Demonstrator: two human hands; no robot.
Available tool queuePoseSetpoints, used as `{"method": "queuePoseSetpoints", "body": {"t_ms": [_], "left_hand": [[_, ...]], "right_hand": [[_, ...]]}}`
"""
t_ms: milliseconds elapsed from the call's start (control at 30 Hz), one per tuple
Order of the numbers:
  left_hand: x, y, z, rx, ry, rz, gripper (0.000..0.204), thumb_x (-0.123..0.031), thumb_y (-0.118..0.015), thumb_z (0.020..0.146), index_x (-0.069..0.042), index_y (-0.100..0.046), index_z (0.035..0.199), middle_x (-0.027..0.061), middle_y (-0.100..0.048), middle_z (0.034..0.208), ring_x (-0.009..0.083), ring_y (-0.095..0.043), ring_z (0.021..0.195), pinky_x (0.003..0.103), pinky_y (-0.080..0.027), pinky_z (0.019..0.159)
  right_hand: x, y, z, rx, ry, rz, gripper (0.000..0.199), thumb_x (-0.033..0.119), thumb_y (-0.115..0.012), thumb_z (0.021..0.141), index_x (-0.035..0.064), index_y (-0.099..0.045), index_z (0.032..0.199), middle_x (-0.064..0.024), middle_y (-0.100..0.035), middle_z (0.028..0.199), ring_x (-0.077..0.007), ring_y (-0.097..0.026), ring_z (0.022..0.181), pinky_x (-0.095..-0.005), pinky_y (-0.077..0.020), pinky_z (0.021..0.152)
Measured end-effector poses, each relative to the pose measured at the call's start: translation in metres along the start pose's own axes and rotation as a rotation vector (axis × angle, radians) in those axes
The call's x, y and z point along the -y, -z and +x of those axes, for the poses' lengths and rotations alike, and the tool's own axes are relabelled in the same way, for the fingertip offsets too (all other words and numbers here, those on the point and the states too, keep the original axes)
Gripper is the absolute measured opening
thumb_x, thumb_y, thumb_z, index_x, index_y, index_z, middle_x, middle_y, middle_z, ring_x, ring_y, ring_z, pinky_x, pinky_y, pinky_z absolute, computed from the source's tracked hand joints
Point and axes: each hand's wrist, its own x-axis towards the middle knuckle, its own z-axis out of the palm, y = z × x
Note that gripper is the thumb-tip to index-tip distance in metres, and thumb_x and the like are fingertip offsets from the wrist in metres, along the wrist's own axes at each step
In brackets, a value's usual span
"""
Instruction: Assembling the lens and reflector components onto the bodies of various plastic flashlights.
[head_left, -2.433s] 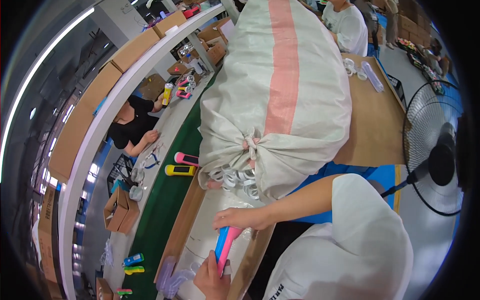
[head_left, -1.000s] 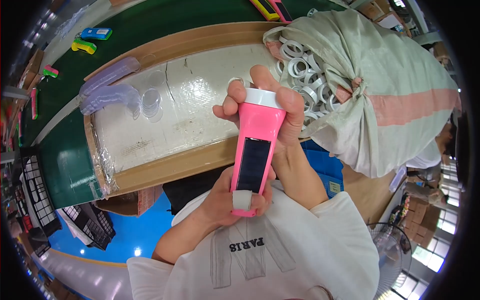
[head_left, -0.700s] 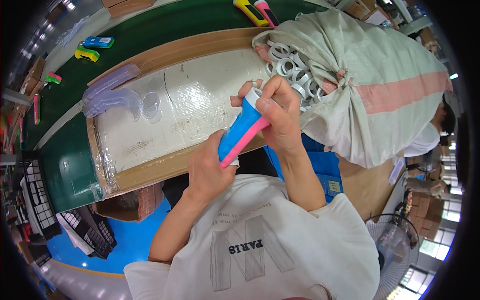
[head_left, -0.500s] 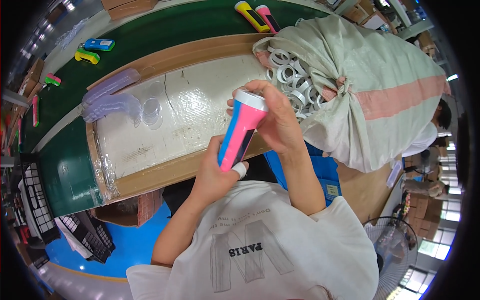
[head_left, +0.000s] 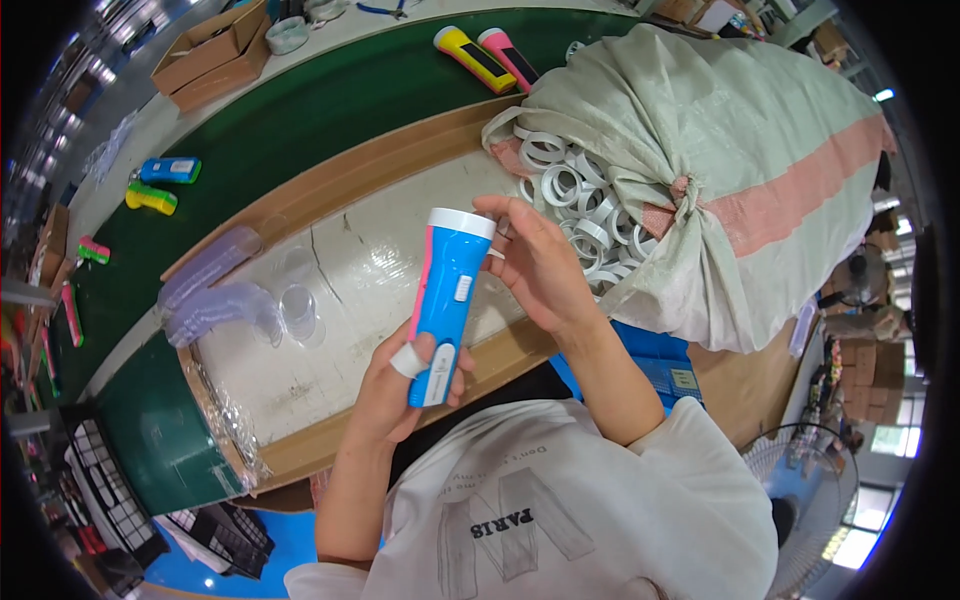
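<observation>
Flashlight (head_left: 455,275), handle (head_left: 440,345) within left grip (head_left: 392,395), white-rimmed head (head_left: 459,224) beside right grip (head_left: 543,262)

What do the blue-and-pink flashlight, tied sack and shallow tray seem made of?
Flashlight: probably hard plastic, its moulded shell smooth and glossy. Sack: likely woven plastic, with faint sheen and stiff creases. Tray: apparently cardboard, brown matte walls; its pale floor catches glare, perhaps film-covered.

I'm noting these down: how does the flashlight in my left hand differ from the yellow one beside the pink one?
The held flashlight shows mostly blue with a pink edge; the yellow flashlight shows yellow around a dark panel. Your left hand grips the held flashlight, while the yellow flashlight lies on the green surface. Both widen toward the head.
</observation>
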Motion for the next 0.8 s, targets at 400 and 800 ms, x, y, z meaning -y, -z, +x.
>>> {"method": "queuePoseSetpoints", "body": {"t_ms": [400, 800], "left_hand": [[-0.097, 0.056, 0.134, -0.479, -0.681, 1.108, 0.059, -0.022, -0.058, 0.093, -0.001, -0.032, 0.143, 0.0208, -0.042, 0.137, 0.0225, -0.05, 0.118, 0.033, -0.041, 0.098], [-0.061, 0.117, 0.029, -0.432, -0.679, 2.375, 0.041, 0.003, -0.059, 0.067, -0.005, -0.059, 0.107, 0.0183, -0.057, 0.113, 0.0356, -0.052, 0.108, 0.05, -0.033, 0.1]], "right_hand": [[0.023, 0.083, 0.009, -0.057, 0.688, -2.259, 0.021, 0.015, -0.058, 0.073, 0.0019, -0.06, 0.089, -0.0166, -0.057, 0.112, -0.0284, -0.05, 0.106, -0.0358, -0.041, 0.084], [0.033, 0.094, 0.026, 0.001, 0.709, -2.349, 0.011, 0.022, -0.062, 0.068, 0.0143, -0.07, 0.064, -0.0014, -0.059, 0.086, -0.0232, -0.049, 0.093, -0.029, -0.0424, 0.069]]}}
